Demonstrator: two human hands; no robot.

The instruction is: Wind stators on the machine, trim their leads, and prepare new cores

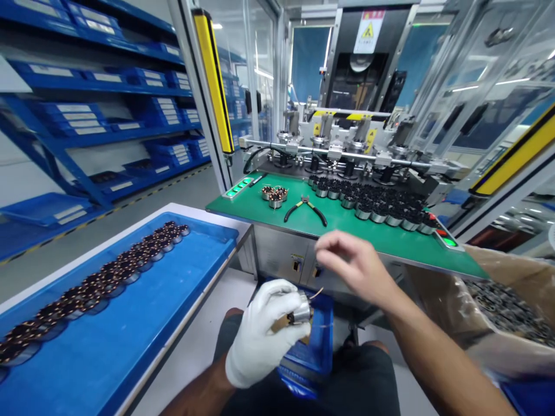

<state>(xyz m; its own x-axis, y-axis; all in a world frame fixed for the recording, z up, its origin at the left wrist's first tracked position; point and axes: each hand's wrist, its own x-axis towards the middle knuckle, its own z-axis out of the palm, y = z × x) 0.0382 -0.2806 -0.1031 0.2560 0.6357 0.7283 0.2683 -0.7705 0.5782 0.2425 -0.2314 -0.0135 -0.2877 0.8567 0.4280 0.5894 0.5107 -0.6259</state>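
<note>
Nearest, over the person's lap, the gloved left hand (260, 335) is clenched around a small wound stator (299, 312), while the bare right hand (351, 263) above it pinches what looks like its loose wire lead. It seems a lead-trimming step; the one pair of pliers (306, 208) on the green bench (338, 228) looks needed next. Three stators (274, 195) sit beside them, plus uncounted rows on the blue tray (130, 323).
</note>
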